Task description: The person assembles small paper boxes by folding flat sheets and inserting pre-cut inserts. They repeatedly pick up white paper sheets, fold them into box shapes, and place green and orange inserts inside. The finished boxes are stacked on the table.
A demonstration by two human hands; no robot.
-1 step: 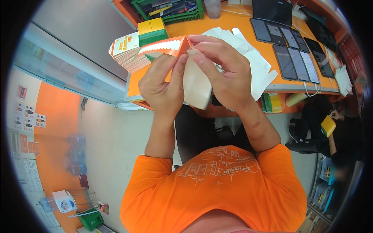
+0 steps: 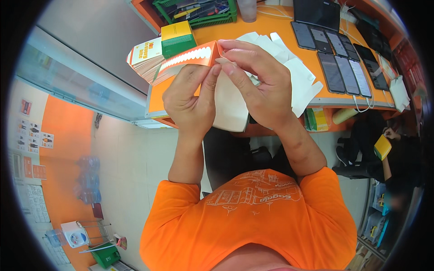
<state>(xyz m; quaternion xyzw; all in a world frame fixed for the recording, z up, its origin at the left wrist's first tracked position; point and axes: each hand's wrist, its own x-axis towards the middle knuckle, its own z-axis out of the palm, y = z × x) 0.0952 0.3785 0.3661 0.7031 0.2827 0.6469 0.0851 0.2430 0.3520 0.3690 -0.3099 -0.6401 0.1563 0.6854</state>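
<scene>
The left hand and right hand pinch a half-folded orange-and-white carton, flat blanks still stacked on the surface.

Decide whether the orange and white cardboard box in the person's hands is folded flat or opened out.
Partly opened out: the orange and white cardboard box shows a white panel bulging below the left hand and right hand, which pinch its top edge.

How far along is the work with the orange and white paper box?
Done: a stack of flat printed boxes lies on the orange table, apparently unfolded. In hand: the left hand and right hand both grip one orange and white box at its top edge, fingertips pinching a flap. Left: that top looks not yet closed, and loose white sheets lie behind it.
</scene>
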